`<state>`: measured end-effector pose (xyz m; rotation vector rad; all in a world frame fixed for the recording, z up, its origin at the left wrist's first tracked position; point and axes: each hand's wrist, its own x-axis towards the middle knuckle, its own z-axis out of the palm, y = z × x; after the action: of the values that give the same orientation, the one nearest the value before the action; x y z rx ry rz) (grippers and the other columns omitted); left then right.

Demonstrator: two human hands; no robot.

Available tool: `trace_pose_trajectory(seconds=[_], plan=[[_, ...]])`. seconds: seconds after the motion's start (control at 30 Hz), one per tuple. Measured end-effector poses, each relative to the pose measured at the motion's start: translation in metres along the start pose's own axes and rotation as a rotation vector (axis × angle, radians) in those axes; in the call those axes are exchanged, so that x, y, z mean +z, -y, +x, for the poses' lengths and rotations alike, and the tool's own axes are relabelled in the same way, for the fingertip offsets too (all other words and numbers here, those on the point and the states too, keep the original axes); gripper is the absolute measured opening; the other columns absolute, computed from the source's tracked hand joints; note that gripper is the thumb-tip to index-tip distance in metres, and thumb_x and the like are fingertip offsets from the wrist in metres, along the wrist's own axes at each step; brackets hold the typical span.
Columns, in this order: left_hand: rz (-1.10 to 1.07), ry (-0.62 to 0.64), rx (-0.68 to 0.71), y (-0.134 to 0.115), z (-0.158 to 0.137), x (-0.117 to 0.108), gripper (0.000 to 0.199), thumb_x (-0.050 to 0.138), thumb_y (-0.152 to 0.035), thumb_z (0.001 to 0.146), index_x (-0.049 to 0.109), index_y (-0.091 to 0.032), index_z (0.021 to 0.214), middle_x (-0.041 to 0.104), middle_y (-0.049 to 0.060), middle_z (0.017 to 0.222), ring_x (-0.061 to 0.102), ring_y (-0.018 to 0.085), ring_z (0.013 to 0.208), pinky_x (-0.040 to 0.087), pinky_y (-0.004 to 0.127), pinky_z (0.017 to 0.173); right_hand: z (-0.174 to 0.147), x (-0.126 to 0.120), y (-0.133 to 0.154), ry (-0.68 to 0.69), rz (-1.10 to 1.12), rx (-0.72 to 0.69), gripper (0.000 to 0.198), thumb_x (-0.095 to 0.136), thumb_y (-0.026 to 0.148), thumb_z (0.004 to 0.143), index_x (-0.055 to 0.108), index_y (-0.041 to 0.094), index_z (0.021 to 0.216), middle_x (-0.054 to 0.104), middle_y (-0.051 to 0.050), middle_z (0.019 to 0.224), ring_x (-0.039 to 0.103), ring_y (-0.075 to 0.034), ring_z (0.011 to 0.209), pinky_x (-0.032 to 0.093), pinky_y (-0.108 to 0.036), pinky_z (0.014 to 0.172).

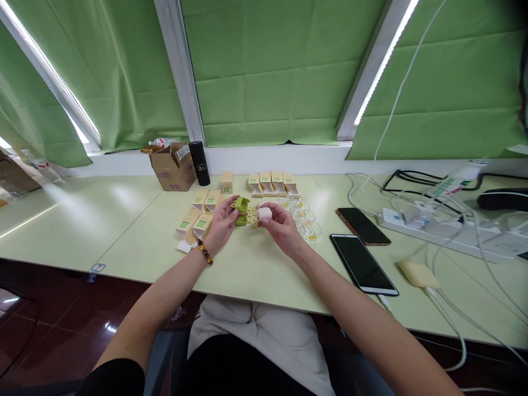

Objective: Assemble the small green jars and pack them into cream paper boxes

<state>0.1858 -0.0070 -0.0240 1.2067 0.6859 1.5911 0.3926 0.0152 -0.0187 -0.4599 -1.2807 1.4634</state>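
On the left side of the table (140,242), several small paper boxes (203,224) are standing with open flaps. Their walls look thin, so I think they are light and would dent if squeezed; it is better to take them by two opposite sides.

Just beside them is the left hand (221,224), nearly closed, with the thumb and fingers pinching the left edge of a green case (242,204). The case is open, held above the table in front of the body. It seems stiff and light, probably smooth plastic, and the good place to hold is its outer edge, away from the opening.

Between the two hands there are small yellow pieces (249,216), too small to tell exactly. Next comes a white block (264,213), pinched by the thumb and fingers of the right hand (282,228), which is also nearly closed. It looks light; whether it is soft or hard, I cannot tell, so a gentle grip on its sides would be safer.

Further right, clear plastic shells (312,235) lie on the table, likely thin, slippery and easy to crack; their rims suit the fingertips.
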Motion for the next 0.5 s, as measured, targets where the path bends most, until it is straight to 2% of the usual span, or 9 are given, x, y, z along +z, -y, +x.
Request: trace_pose_trajectory(seconds=[0.13,0.23,0.37,0.5], plan=[[0.013,0.027,-0.015,-0.0029,-0.0011,0.0019,0.063,0.088,-0.04,0.087,0.06,-0.027,0.142,0.071,0.009,0.134,0.075,0.019,0.109,0.06,0.04,0.105,-0.0003,0.0015,-0.0007,0.028,-0.032,0.01,0.051,0.099,0.048,0.067,0.075,0.027,0.107,0.073,-0.002,0.1,0.069,-0.02,0.092,0.066,-0.038,0.086],[0.004,0.047,-0.017,-0.0048,-0.0021,0.0029,0.061,0.087,-0.039,0.088,0.06,-0.027,0.142,0.071,0.009,0.135,0.076,0.019,0.107,0.059,0.042,0.106,0.0,0.0018,-0.0021,0.016,-0.082,-0.005,0.054,0.1,0.048,0.067,0.077,0.027,0.111,0.075,-0.004,0.108,0.071,-0.021,0.097,0.066,-0.037,0.086],[0.001,0.062,-0.02,-0.0058,-0.0029,0.0032,0.061,0.089,-0.037,0.086,0.061,-0.026,0.139,0.071,0.01,0.134,0.076,0.021,0.11,0.058,0.042,0.108,0.0012,0.0022,-0.005,-0.013,-0.146,-0.038,0.06,0.099,0.05,0.068,0.078,0.027,0.119,0.077,-0.006,0.115,0.072,-0.024,0.108,0.065,-0.04,0.094],[0.058,0.03,0.003,-0.0037,-0.0015,0.0034,0.061,0.092,-0.036,0.082,0.061,-0.026,0.134,0.07,0.008,0.131,0.076,0.019,0.106,0.059,0.038,0.102,0.0035,0.0019,-0.007,-0.072,-0.15,-0.045,0.063,0.101,0.048,0.065,0.076,0.027,0.118,0.079,-0.006,0.111,0.074,-0.024,0.105,0.065,-0.039,0.09]])
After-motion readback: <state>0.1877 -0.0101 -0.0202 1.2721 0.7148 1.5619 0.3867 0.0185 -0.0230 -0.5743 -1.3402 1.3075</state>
